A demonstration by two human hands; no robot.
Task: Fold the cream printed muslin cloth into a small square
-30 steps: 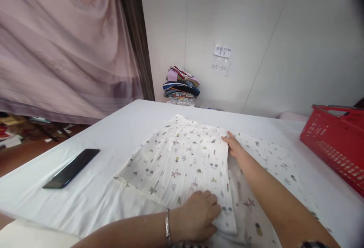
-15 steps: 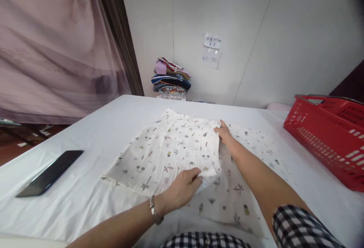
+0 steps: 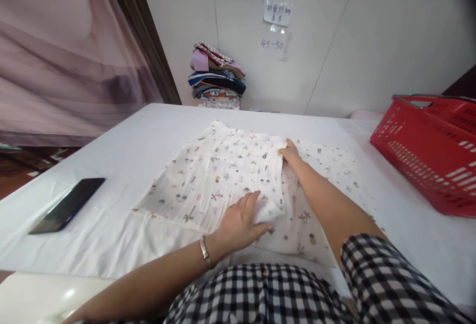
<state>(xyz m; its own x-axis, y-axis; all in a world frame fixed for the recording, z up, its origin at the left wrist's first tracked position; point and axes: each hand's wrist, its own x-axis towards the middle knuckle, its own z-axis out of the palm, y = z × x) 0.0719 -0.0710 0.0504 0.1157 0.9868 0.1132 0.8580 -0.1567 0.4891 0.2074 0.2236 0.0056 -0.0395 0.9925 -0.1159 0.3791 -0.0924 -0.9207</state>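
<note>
A thin white cloth printed with small plants and other motifs lies partly folded over, its left part doubled on top and a single layer spreading to the right. My left hand rests over the near edge of the folded part, thumb and fingers apart, beside a turned-up corner. At the far end of the fold, my right hand pinches the cloth's folded edge. Some of its fingertips are hidden by the fabric.
The white-covered table carries a black phone at left and a red plastic basket at right. Folded fabrics are stacked by the wall behind, below handwritten paper signs. A pink curtain hangs at left.
My left hand has let go of the cloth's near corner and its fingers have spread. My right hand stays at the far end of the fold. The camera view has tilted down.
</note>
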